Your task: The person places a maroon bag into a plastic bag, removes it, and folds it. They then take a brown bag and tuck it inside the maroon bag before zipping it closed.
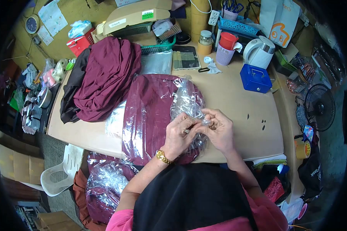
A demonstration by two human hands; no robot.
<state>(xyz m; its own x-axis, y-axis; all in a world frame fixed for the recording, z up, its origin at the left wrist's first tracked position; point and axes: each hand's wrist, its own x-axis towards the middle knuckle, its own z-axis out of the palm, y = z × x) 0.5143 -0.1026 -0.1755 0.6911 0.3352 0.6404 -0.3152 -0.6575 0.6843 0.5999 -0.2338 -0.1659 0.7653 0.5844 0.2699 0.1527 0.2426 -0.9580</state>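
A folded maroon garment lies on the table inside a clear plastic bag point(142, 111). The bag's loose, crumpled end point(189, 96) is gathered at its right side. My left hand point(181, 133), with a gold watch point(164, 156) on the wrist, pinches this gathered plastic. Close against it, my right hand point(219, 129) has its fingers closed on the same crumpled plastic. The fingertips of both hands nearly meet, and the exact grip between them is partly hidden.
A heap of maroon and black cloth point(108, 77) lies at the table's left. A blue cash box point(256, 78), a white kettle point(259, 52) and a purple basket point(224, 54) stand at the back right. Bagged maroon garments point(104, 184) sit below the front edge, near a white chair point(63, 173).
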